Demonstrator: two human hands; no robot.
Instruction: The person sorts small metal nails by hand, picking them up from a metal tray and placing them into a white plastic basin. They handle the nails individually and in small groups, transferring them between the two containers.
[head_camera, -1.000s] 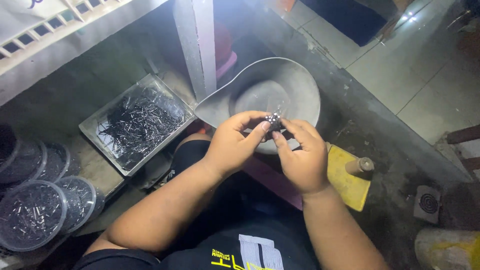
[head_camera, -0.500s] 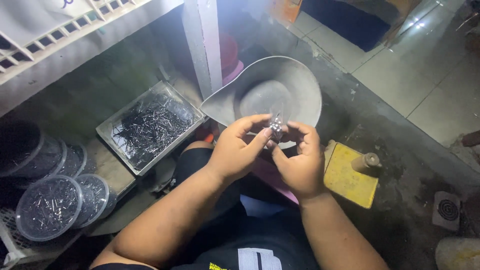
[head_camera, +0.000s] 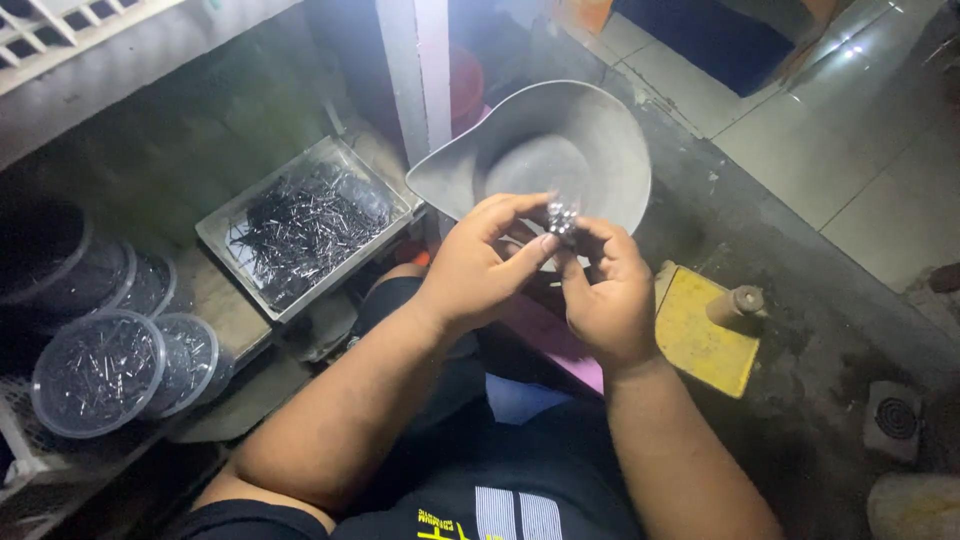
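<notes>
My left hand (head_camera: 480, 262) and my right hand (head_camera: 605, 290) meet in front of me, fingertips pinched together on a small bundle of shiny metal pins (head_camera: 561, 215). They hold it just above the near rim of a grey metal scoop pan (head_camera: 610, 140). The pins' lower ends are hidden by my fingers. A rectangular metal tray (head_camera: 228, 230) full of loose dark pins lies to the left of my hands.
Several round clear tubs (head_camera: 98, 370) of pins stand at the lower left. A yellow block (head_camera: 705, 345) with a short brown peg (head_camera: 737, 303) sits right of my right hand. A white post (head_camera: 420, 70) rises behind the pan. A floor drain (head_camera: 895, 418) lies far right.
My hands stay pinched together on the pin bundle, with the fingers shifting slightly. The view has drifted, so the tray and tubs sit further right in the picture.
</notes>
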